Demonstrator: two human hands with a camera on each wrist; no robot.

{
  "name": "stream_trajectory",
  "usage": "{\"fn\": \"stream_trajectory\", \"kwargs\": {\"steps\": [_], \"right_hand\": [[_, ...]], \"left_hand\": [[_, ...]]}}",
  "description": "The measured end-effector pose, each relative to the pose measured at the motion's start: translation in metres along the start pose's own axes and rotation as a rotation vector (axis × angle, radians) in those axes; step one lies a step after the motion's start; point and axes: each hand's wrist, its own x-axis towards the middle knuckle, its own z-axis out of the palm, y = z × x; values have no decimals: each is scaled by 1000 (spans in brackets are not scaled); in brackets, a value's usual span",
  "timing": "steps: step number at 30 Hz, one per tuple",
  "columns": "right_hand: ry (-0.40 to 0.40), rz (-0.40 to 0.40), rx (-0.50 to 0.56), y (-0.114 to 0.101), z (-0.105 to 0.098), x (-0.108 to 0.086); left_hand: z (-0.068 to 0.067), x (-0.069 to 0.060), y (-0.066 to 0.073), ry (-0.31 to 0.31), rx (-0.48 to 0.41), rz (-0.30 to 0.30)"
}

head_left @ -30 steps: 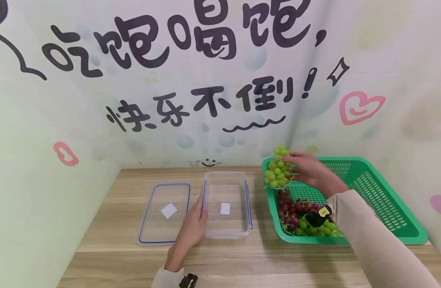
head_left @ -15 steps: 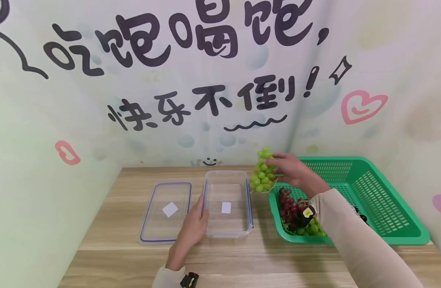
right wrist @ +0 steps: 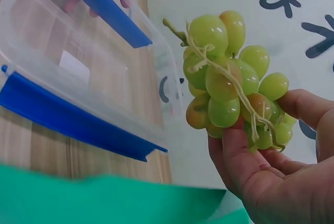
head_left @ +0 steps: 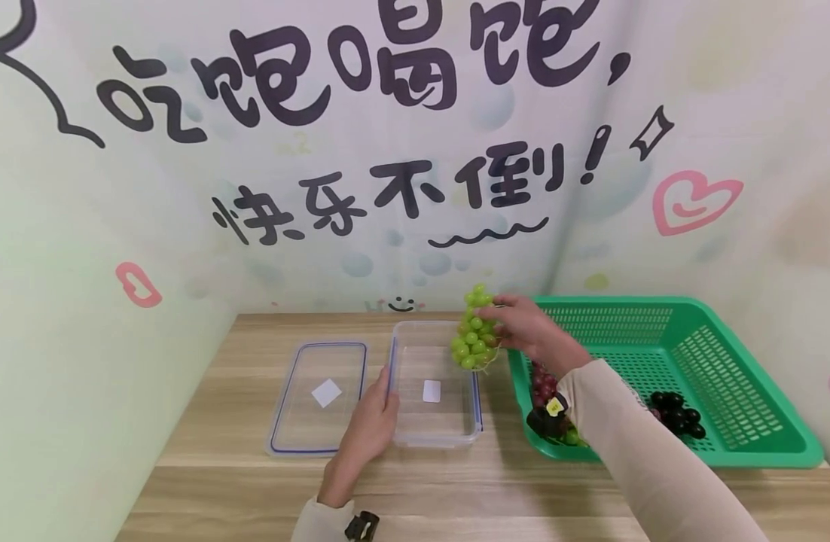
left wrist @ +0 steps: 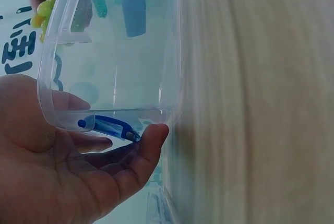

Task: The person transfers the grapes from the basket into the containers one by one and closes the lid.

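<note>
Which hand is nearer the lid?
Left. The left hand is at the lid's right edge, by the box; the right hand is beyond the box's right side, holding green grapes.

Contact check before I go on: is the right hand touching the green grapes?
Touching. The right wrist view shows the right hand gripping the green grapes, fingers pressed against berries at the bunch's side.

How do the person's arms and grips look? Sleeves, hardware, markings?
Long cream sleeves on both arms. Left grip and right grip: bare, ungloved. Black left wrist device; black right wrist device with a yellow label, its text too small to read.
</note>
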Motion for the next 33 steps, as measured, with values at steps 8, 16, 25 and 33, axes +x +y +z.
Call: {"fn": "stream_trajectory", "kwargs": {"steps": [8,16,25,33], "right_hand": [[-10,-5,-41,5,21,7],[-6,3,-61,10,45,14],[-19,6,-11,19,69,22],[11,15,-2,31,84,30]], "left_hand": [[1,0,-1,3,8,4],[-1,0,1,4,8,-7],[-3,1,-1,-5,16,4],[0,3,-4,-18,-1,2]]}}
